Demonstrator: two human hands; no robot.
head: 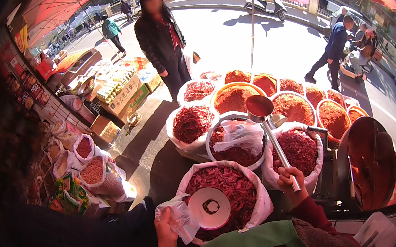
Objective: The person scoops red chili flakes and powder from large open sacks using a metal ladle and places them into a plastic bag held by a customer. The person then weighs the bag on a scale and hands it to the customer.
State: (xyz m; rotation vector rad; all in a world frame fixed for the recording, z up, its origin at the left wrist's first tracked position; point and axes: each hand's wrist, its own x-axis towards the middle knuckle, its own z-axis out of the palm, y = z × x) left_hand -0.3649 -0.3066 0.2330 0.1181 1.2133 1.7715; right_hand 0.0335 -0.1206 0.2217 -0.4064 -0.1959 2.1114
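Note:
My right hand (pixel 292 179) grips the handle of a long metal ladle (pixel 275 140). Its bowl (pixel 260 106) holds red powder and is raised over the tubs of ground chilli. In my left hand (pixel 166 224) is a thin clear plastic bag (pixel 179 217), bunched up; whether anything is inside cannot be told. Right beside that bag, a white bowl (pixel 209 207), seen from its underside, rests on dried red chillies (pixel 238 188) in a large white sack (pixel 264 203). Another sack (pixel 320 153) of dark red chilli pieces stands under the ladle's handle.
Ahead are an orange-rimmed tub (pixel 213 99) of chilli powder and a tub with a plastic bag (pixel 237 133) on top. A round dark metal vessel (pixel 372 162) stands at right. A person (pixel 161 43) faces the stall. Sacks of grains (pixel 91 171) stand at left; an umbrella pole (pixel 252 22) rises beyond.

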